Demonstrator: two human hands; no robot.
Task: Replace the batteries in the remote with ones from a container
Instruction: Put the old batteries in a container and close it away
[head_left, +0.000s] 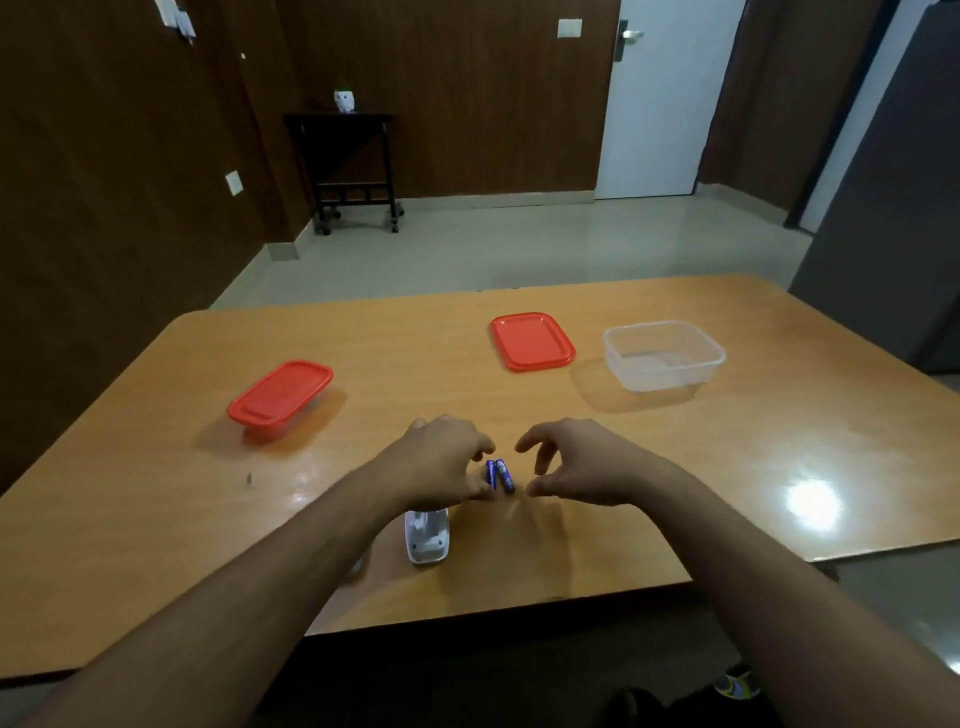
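Note:
Two blue batteries (498, 475) lie side by side on the wooden table (675, 467), between my two hands. My left hand (444, 462) curls over them from the left, its fingertips touching the left battery. My right hand (566, 462) hovers just right of them, thumb and fingers apart and empty. The white remote (427, 538) lies face down near the front edge, its battery bay open, its far end hidden under my left wrist. An open clear container (662, 353) stands at the back right, with its red lid (532, 341) lying beside it.
A second container closed with a red lid (280, 393) stands at the left. A small dark speck (250, 478) lies near the left edge. Beyond the table stand a black side table (353, 171) and a white door (670, 93).

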